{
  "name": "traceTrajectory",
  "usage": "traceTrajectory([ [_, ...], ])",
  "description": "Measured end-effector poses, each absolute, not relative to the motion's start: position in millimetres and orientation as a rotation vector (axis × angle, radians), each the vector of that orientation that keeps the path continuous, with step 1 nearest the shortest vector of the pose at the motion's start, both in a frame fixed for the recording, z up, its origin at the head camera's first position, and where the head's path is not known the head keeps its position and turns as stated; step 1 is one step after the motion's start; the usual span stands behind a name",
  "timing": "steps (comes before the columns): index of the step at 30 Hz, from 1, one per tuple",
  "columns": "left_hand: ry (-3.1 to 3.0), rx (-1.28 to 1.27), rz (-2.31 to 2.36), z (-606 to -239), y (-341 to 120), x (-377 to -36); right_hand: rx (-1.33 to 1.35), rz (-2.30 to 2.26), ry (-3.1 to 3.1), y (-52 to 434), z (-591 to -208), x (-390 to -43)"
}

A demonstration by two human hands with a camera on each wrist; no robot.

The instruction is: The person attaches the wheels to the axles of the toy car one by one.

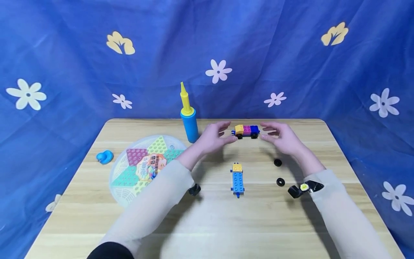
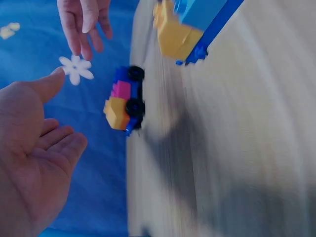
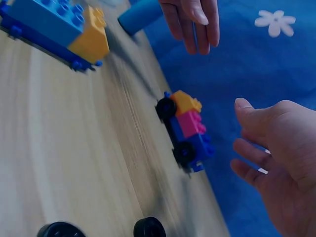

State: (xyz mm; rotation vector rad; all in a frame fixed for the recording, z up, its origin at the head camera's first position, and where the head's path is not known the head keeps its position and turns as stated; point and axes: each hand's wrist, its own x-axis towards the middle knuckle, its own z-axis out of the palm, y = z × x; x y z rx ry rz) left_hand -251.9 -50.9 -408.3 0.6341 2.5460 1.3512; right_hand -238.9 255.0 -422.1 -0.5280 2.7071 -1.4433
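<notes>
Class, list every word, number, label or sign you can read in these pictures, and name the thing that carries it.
No text can be read.
Printed card inside the round board game pack: shows print, too small and blurred to read.
Yellow sticker on the black device at the right wrist: mark too small to read.

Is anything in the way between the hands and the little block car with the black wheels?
No, nothing visible is. The small car of orange, pink and blue blocks stands on the wooden table between the open left hand and the open right hand. The gaps on both sides look free; neither hand touches it.
</notes>
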Motion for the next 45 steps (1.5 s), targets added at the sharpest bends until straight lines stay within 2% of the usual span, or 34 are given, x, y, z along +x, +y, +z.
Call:
traceTrajectory([
  [10,2.475,0.845,1.377,-398,-69,-198,-0.714,-1.384,2.761,266,-408,-192],
  [21,2.485,0.807,1.288,-405,-82,-155,-0.831,-1.341,2.79,278,-417,-146],
  [34,2.511,0.877,1.181,-432,-78,-144,-0.854,-1.266,2.83,292,-445,-120],
  [45,2.524,0.906,1.053,-444,-62,-146,-0.749,-1.128,2.886,297,-460,-109],
])
